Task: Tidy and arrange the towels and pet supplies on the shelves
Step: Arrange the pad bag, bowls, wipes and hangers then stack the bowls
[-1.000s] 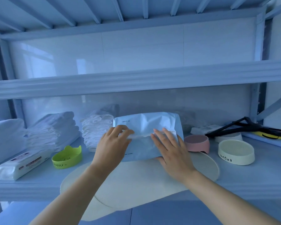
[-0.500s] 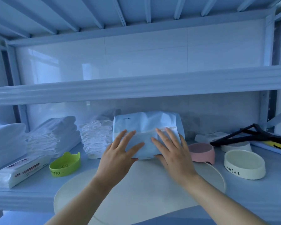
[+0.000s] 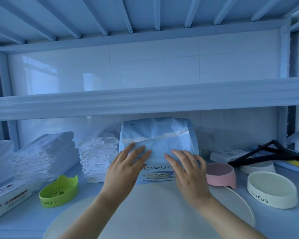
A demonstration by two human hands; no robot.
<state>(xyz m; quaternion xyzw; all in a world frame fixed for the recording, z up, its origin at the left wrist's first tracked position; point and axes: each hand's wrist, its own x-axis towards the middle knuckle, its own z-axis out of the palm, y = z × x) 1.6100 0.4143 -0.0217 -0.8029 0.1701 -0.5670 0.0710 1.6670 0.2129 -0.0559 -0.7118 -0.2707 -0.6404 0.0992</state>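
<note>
Folded towels sitting stacked at left, seemingly done. Left hand, fingers straight, pressing on the blue bag standing mid-shelf. Right hand doing likewise, gripping nothing. Pink bowl and cream bowl sitting loose at right, likely awaiting arranging.

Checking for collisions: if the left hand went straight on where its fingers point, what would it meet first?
The blue bag; the left hand touches its front with straight fingers.
</note>
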